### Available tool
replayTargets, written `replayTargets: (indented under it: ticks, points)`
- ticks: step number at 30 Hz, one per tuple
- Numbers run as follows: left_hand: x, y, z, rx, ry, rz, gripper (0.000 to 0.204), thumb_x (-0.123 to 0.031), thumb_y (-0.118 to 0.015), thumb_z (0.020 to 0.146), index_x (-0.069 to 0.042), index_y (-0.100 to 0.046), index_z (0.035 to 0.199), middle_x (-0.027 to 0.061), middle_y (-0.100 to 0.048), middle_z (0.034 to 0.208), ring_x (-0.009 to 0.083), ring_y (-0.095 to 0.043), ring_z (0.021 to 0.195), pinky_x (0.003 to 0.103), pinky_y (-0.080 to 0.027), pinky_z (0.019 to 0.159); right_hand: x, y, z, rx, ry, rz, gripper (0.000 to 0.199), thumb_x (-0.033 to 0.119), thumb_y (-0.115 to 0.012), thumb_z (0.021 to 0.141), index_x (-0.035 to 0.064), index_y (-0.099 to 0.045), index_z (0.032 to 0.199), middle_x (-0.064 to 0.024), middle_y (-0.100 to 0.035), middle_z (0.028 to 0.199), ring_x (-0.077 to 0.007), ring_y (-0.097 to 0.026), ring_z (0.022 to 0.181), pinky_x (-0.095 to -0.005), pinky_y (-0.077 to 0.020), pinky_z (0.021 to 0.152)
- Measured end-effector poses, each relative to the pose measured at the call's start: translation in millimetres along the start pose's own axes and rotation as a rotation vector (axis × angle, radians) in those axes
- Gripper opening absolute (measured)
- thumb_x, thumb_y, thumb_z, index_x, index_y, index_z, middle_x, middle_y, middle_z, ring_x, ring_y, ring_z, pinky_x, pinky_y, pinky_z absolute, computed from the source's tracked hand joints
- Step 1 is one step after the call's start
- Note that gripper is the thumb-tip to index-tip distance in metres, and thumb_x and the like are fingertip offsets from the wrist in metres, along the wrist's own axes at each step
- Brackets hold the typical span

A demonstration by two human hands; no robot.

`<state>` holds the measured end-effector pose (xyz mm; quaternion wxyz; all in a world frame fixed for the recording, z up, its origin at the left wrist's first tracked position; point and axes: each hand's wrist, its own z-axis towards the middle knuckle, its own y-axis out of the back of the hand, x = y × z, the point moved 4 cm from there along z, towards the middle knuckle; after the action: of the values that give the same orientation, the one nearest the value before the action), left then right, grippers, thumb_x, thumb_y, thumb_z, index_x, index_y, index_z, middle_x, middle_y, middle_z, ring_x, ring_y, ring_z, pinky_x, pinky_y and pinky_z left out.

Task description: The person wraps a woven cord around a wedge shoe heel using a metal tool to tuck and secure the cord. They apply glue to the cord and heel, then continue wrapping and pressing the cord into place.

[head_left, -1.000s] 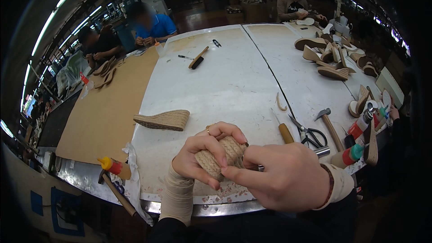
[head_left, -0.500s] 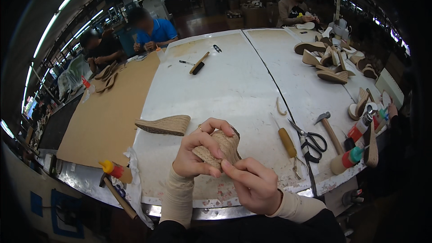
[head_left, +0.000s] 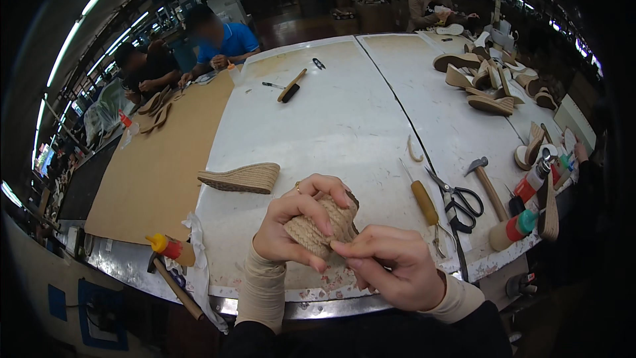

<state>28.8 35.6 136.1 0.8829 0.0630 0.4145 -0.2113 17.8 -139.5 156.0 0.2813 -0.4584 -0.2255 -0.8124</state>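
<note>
**Rope-wrapped wedge sole held in both hands at the near edge of the table**

Left hand (head_left: 291, 229) is clamped round a rope-wrapped wedge sole (head_left: 324, 225), fingers curled over its top, thumb below. Right hand (head_left: 391, 272) is closed against the sole's near side, fingertips pinched together at the rope; whether they grip a loose strand I cannot tell. The sole is held in the air just above the table's (head_left: 344, 119) near edge, centre.

Judgement on doing this well: the left hand should keep the sole steady and turn it a little at a time, while the right presses each rope turn tight against the last, leaving no gap. Working low over the table saves a drop.

Count, as far as visible:
- One second wedge sole (head_left: 240, 178) lying flat on the table, left of the hands, near the table's left edge.
- One awl with a yellow handle (head_left: 424, 200), one pair of scissors (head_left: 460, 202), one hammer (head_left: 487, 182), side by side toward the near right corner.
- Two bottles there: one red-capped (head_left: 533, 182), one with a green cap (head_left: 513, 231).
- One brush (head_left: 291, 86) toward the far edge.
- A heap of soles (head_left: 480, 83) at the far right; too overlapped to count.
- One yellow-capped bottle (head_left: 165, 246) off the near left corner.
- Brown sheet (head_left: 159, 159) beside the table's left edge; two people sit at its far end, a third beyond the far right corner.
</note>
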Motion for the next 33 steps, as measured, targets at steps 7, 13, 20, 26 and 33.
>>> replayTargets:
  ticks: [7,13,20,26,33]
  points:
    - [-1,-2,0,0.022,0.011,0.040,0.046,-0.035,-0.094,0.057,-0.015,-0.066,0.088,0.0161,-0.054,0.113,0.0335,-0.047,0.114,0.051,-0.034,0.101,5,5,2,0.042,0.040,-0.048,0.034,-0.011,-0.060,0.079,-0.0016,-0.069,0.110,-0.0077,-0.062,0.079,-0.0131,-0.057,0.064,-0.0245,-0.0439,0.055]
    - [-2,-3,2,0.035,-0.035,0.017,0.041,-0.022,-0.093,0.057,-0.008,-0.068,0.086,0.0158,-0.052,0.116,0.0302,-0.050,0.111,0.045,-0.040,0.096,21,5,2,0.031,0.219,-0.497,0.028,-0.010,-0.063,0.080,0.0017,-0.072,0.105,-0.0080,-0.061,0.077,-0.0121,-0.057,0.058,-0.0235,-0.0430,0.053]
    - [-2,-2,3,0.038,-0.048,-0.011,0.040,-0.022,-0.092,0.057,-0.009,-0.068,0.086,0.0159,-0.052,0.116,0.0300,-0.050,0.111,0.045,-0.041,0.095,12,7,4,0.038,0.119,-0.169,0.033,-0.009,-0.062,0.079,-0.0013,-0.069,0.110,-0.0082,-0.062,0.077,-0.0133,-0.059,0.061,-0.0244,-0.0460,0.054]
    - [-1,-4,2,0.035,-0.032,-0.015,0.041,-0.021,-0.092,0.057,-0.008,-0.067,0.088,0.0160,-0.052,0.116,0.0298,-0.050,0.112,0.043,-0.040,0.095,9,5,0,0.009,0.065,-0.051,0.030,-0.010,-0.059,0.083,-0.0039,-0.068,0.111,-0.0089,-0.064,0.075,-0.0121,-0.059,0.060,-0.0241,-0.0457,0.053]
    - [-3,-13,1,-0.005,-0.003,0.019,0.052,-0.017,-0.093,0.057,-0.010,-0.061,0.097,0.0158,-0.053,0.119,0.0274,-0.051,0.113,0.041,-0.041,0.096,13,6,-4,0.072,-0.310,0.270,0.023,-0.001,-0.051,0.095,-0.0055,-0.058,0.117,-0.0065,-0.066,0.075,-0.0057,-0.060,0.056,-0.0185,-0.0466,0.048]
